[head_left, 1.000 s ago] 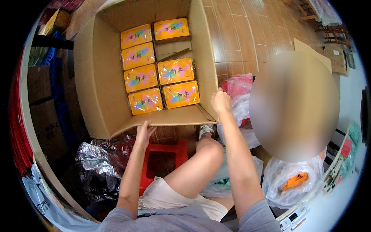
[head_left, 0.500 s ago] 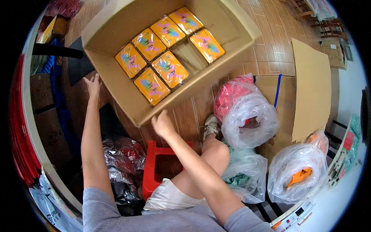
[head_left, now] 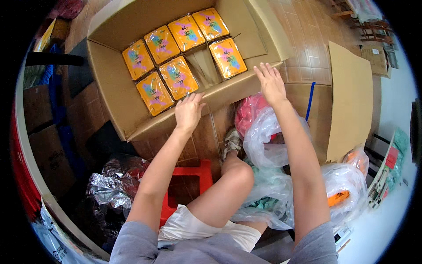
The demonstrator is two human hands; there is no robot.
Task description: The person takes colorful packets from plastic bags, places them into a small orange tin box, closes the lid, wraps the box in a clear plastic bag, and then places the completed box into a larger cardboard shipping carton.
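Observation:
A large cardboard box point(head_left: 112, 99) stands in front of me, tilted in the view. Inside it lie several orange square packs point(head_left: 176, 78) in clear wrap, with purple and turquoise print; a gap shows in the nearer row. My left hand point(head_left: 189, 113) rests its fingers on the box's near rim, below the packs, thumb apart. Farther right, my right hand point(head_left: 271, 84) lies at the same rim with fingers stretched out. No pack is in either hand.
A red plastic stool point(head_left: 204, 176) is below, beside my bent leg. Clear plastic bags with pink point(head_left: 249, 115), green point(head_left: 263, 203) and orange point(head_left: 338, 198) contents gather at the right. A flat cardboard sheet point(head_left: 351, 101) stands behind them. Silvery film point(head_left: 112, 189) lies at the left.
My left hand has left the box's left side for its near rim. My right hand has moved right along that rim. The box now sits slightly farther left and turned a little.

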